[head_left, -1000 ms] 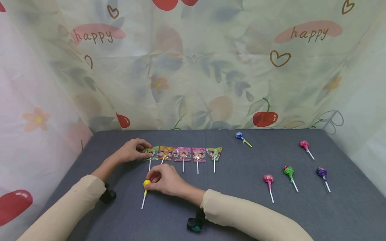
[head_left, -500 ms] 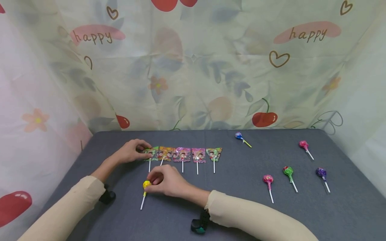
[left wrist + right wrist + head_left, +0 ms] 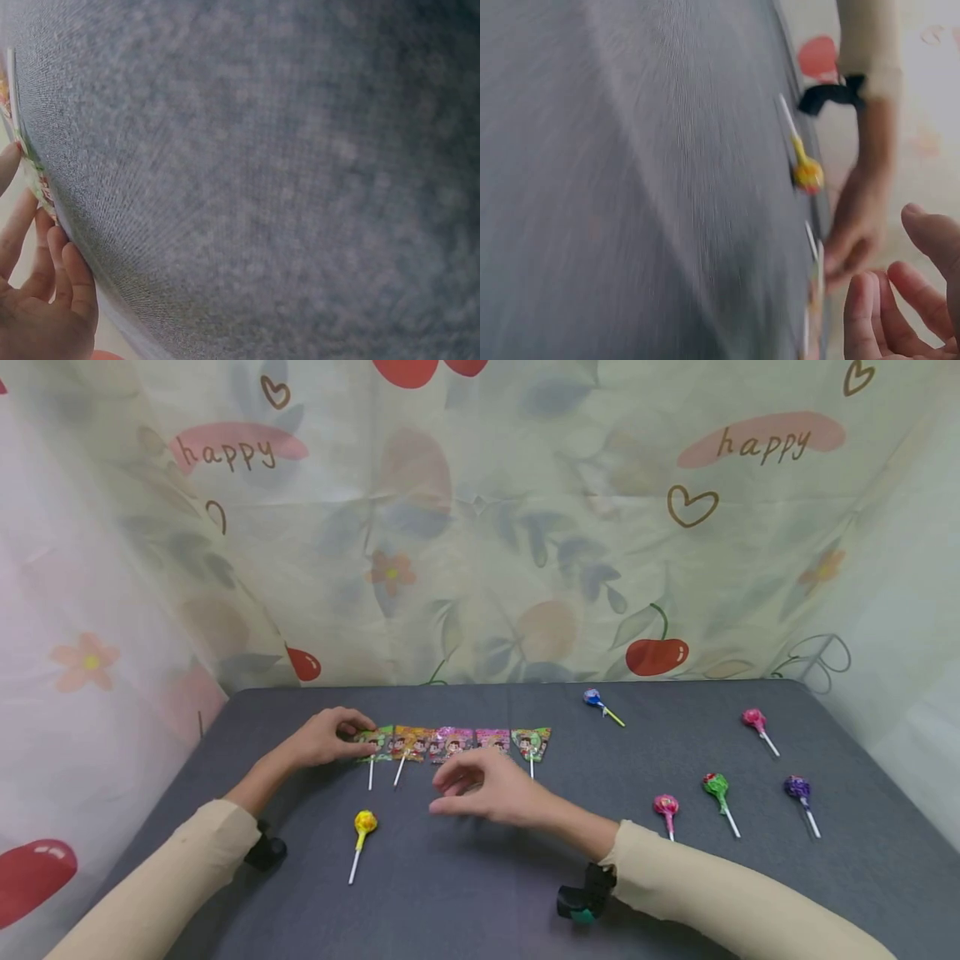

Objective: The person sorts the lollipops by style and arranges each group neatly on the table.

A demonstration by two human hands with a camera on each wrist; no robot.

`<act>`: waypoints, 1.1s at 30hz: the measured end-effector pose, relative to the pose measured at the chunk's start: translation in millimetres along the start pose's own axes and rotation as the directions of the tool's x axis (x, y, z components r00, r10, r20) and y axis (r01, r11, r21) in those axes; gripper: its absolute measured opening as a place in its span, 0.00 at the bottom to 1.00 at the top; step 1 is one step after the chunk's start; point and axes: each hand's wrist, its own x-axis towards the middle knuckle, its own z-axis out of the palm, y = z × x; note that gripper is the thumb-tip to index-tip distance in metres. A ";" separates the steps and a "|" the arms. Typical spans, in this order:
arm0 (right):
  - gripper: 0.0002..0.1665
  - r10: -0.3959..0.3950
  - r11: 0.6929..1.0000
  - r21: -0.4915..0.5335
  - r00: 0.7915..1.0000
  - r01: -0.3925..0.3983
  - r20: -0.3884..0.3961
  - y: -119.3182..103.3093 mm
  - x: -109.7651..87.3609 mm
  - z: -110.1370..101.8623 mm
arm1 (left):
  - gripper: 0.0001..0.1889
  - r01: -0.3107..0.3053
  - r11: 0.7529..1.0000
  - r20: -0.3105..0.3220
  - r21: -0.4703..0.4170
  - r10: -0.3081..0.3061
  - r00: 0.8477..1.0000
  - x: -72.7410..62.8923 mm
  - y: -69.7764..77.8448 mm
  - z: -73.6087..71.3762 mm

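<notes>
A row of flat-wrapped lollipops lies toward the back left of the table. My left hand (image 3: 327,737) pinches the left end of the green-wrapped lollipop (image 3: 381,743) between thumb and fingertips; the same lollipop (image 3: 31,169) shows edge-on in the left wrist view. Beside it are an orange-wrapped lollipop (image 3: 411,742) and a purple one (image 3: 452,742). My right hand (image 3: 495,789) is in the air over the table, fingers loosely bent and holding nothing, hiding some sticks of the row. A yellow round lollipop (image 3: 364,822) lies in front of the row, stick toward me.
On the right lie a blue lollipop (image 3: 592,697), a green round lollipop (image 3: 717,785), a purple round lollipop (image 3: 798,787) and two pink ones, one (image 3: 754,718) farther back and one (image 3: 665,805) near my right forearm. A printed curtain (image 3: 480,568) hangs behind the dark table (image 3: 300,910).
My right hand has let go of the yellow lollipop and moved right, away from it. The yellow lollipop stays on the table. My left hand has kept its place.
</notes>
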 end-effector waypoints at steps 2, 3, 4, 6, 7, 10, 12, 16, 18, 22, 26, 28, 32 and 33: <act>0.13 -0.001 1.000 -0.018 1.000 0.000 -0.019 0.8 -8.3 -16.5 | 0.21 -0.002 1.000 0.004 -0.005 0.002 1.000 -0.1 -0.2 -0.1; 0.13 0.000 1.000 -0.024 1.000 -0.001 -0.031 0.6 -12.3 -24.6 | 0.21 -0.003 1.000 0.004 -0.008 0.003 1.000 -0.3 0.0 -0.1; 0.13 0.001 1.000 -0.028 0.999 -0.002 -0.044 0.8 -16.0 -32.2 | 0.21 -0.001 1.000 0.005 -0.008 0.001 1.000 -0.5 0.1 -0.4; 0.12 0.011 0.999 -0.040 0.997 -0.014 -0.072 0.8 -24.8 -47.4 | 0.21 -0.003 1.000 0.006 -0.008 0.003 1.000 -1.1 0.9 -0.7; 0.12 0.020 0.998 -0.054 0.996 -0.024 -0.084 0.5 -29.7 -55.3 | 0.21 -0.002 1.000 0.005 -0.009 0.002 1.000 -1.3 1.2 -0.7; 0.12 0.042 0.994 -0.091 0.991 -0.053 -0.126 3.3 -44.1 -76.8 | 0.21 -0.002 1.000 0.002 -0.009 0.002 1.000 -1.3 2.0 -0.7; 0.13 0.066 0.990 -0.116 0.986 -0.084 -0.155 5.5 -54.1 -90.3 | 0.21 0.000 1.000 0.000 -0.013 0.000 1.000 -1.2 1.9 -0.7; 0.14 0.107 0.980 -0.144 0.972 -0.138 -0.209 11.8 -73.9 -113.6 | 0.20 -0.010 1.000 0.000 -0.020 0.010 1.000 -0.7 1.1 -0.7; 0.15 0.126 0.976 -0.145 0.964 -0.162 -0.234 14.8 -83.7 -123.3 | 0.20 -0.014 1.000 0.000 -0.019 0.014 1.000 -0.4 0.3 -0.4; 0.16 0.166 0.967 -0.143 0.946 -0.211 -0.277 20.4 -103.1 -139.7 | 0.21 -0.014 1.000 -0.002 -0.016 0.014 1.000 0.0 -0.8 0.3; 0.20 0.200 0.955 -0.155 0.936 -0.253 -0.291 26.4 -119.8 -151.5 | 0.21 -0.015 1.000 -0.001 -0.008 0.015 1.000 -0.1 -2.5 0.9; 0.21 0.204 0.952 -0.168 0.937 -0.258 -0.283 29.3 -127.0 -156.6 | 0.21 -0.017 1.000 0.001 -0.006 0.017 1.000 -0.2 -3.1 1.0; 0.20 0.204 0.949 -0.184 0.945 -0.255 -0.254 33.3 -141.3 -165.3 | 0.21 -0.018 1.000 0.001 -0.004 0.018 1.000 -0.5 -3.5 1.4; 0.20 0.203 0.949 -0.190 0.950 -0.251 -0.239 34.0 -145.2 -167.2 | 0.21 -0.021 1.000 0.002 -0.004 0.021 1.000 -0.4 -3.5 1.5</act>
